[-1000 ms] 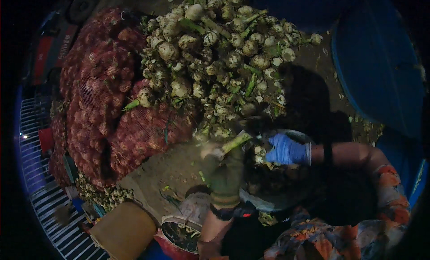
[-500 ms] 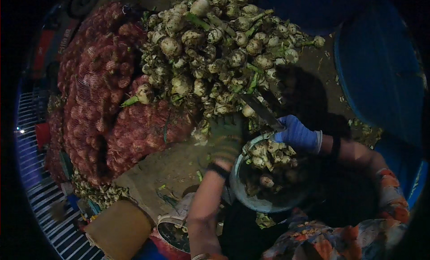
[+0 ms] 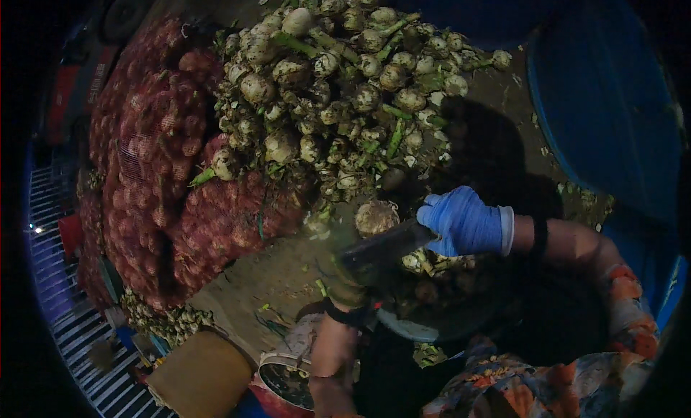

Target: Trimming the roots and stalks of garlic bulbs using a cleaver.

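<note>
Tan box [image 3: 200, 373], pale barred grille [image 3: 72, 337], red mesh sacks [image 3: 147, 137], blue panel [image 3: 601, 94]

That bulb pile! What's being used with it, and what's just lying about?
Seemingly in use:
- pile
- blade, in right hand
- bulb beside it
- left hand, blurred
- tub

Seemingly lying about:
- sacks
- bucket
- tan container

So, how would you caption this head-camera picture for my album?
Blue-gloved right hand gripping a dark flat blade near a heap of pale round bulbs beside bulging red mesh sacks.

Knife blade [image 3: 385, 245] smooth metal; glove [image 3: 466, 222] matt cloth.
</note>
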`<move>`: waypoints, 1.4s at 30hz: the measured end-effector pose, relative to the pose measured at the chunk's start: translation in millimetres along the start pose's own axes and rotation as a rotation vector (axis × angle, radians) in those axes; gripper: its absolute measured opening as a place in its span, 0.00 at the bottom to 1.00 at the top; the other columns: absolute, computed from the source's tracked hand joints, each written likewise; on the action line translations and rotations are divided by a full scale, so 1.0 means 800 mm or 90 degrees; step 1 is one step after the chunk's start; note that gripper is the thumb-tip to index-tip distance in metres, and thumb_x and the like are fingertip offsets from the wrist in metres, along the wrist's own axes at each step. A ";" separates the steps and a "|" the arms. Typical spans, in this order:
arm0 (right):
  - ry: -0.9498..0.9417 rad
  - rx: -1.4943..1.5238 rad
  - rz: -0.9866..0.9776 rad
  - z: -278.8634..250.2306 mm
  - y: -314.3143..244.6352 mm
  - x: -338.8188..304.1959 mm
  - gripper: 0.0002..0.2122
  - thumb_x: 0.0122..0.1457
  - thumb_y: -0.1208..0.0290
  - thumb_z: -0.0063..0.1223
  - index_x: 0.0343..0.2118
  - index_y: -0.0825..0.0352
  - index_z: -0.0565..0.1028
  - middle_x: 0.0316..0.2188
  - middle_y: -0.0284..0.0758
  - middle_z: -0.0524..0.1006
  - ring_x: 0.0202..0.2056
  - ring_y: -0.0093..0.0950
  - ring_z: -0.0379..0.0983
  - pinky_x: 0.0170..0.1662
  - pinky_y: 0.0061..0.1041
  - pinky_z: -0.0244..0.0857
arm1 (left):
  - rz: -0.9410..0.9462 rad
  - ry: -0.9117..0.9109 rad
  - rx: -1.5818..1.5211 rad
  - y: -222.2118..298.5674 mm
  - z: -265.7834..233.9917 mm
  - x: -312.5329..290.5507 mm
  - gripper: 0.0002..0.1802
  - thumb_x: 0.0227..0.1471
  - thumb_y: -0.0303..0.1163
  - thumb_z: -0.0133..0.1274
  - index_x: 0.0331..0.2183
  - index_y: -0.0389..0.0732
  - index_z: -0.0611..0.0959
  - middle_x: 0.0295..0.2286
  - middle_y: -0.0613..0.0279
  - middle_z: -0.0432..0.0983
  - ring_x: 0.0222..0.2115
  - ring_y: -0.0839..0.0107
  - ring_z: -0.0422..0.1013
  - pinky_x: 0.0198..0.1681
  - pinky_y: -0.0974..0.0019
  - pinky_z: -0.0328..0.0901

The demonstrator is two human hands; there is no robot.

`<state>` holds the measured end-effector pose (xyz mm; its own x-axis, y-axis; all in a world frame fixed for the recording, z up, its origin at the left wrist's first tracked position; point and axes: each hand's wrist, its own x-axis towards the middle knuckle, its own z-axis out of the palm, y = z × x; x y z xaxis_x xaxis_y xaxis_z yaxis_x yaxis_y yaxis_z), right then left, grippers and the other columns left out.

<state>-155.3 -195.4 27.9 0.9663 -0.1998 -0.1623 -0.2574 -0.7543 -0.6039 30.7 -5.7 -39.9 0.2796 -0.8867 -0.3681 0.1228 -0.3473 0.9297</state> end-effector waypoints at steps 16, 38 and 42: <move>0.009 0.027 -0.026 0.051 0.023 0.009 0.12 0.45 0.58 0.55 0.26 0.61 0.72 0.23 0.39 0.73 0.25 0.41 0.72 0.26 0.39 0.65 | 0.043 -0.186 0.048 -0.018 0.023 -0.048 0.35 0.42 0.36 0.61 0.51 0.36 0.68 0.44 0.58 0.71 0.43 0.67 0.69 0.45 0.63 0.67; -0.024 0.063 -0.100 -0.003 -0.008 -0.017 0.17 0.41 0.56 0.59 0.32 0.62 0.73 0.26 0.39 0.71 0.27 0.39 0.73 0.25 0.37 0.65 | 0.060 -0.268 -0.056 0.023 0.039 -0.036 0.31 0.43 0.34 0.60 0.49 0.35 0.69 0.45 0.55 0.71 0.44 0.64 0.69 0.50 0.61 0.63; -0.044 0.027 -0.076 0.009 0.006 -0.016 0.17 0.41 0.56 0.59 0.32 0.62 0.73 0.27 0.38 0.72 0.27 0.39 0.73 0.25 0.38 0.64 | 0.050 -0.299 -0.075 0.030 0.036 -0.035 0.29 0.44 0.36 0.59 0.48 0.36 0.71 0.45 0.56 0.71 0.44 0.65 0.69 0.51 0.61 0.62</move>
<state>-168.6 -191.8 21.5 0.9881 -0.0654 -0.1394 -0.1415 -0.7423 -0.6549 -1.2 1.9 -6.9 -0.1641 -0.9602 -0.2261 0.2331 -0.2605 0.9369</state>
